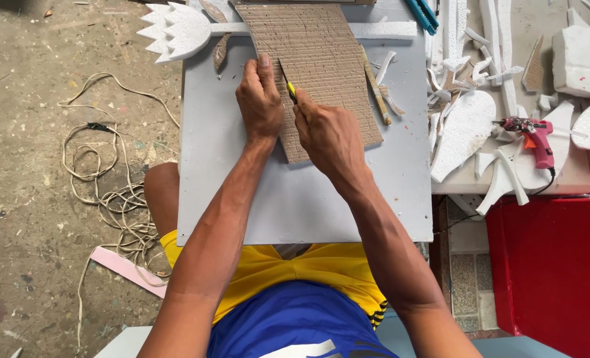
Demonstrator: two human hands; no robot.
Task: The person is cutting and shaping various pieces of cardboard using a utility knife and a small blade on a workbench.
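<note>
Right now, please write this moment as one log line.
left hand: presses cardboard sheet | right hand: holds yellow cutter, blade on cardboard | base: grey board

**Covered, cropped and unclear**

The right hand point(331, 136) wraps the utility knife point(288, 86), so only its blade and a bit of yellow body show. The left hand point(260, 99) covers part of the corrugated cardboard sheet point(328, 59), whose far end the top edge crops. The teal tool point(422, 14) is cropped there too. The grey board point(295, 199) hides the lap beneath it. The red container point(553, 272) runs off the right edge.
</note>
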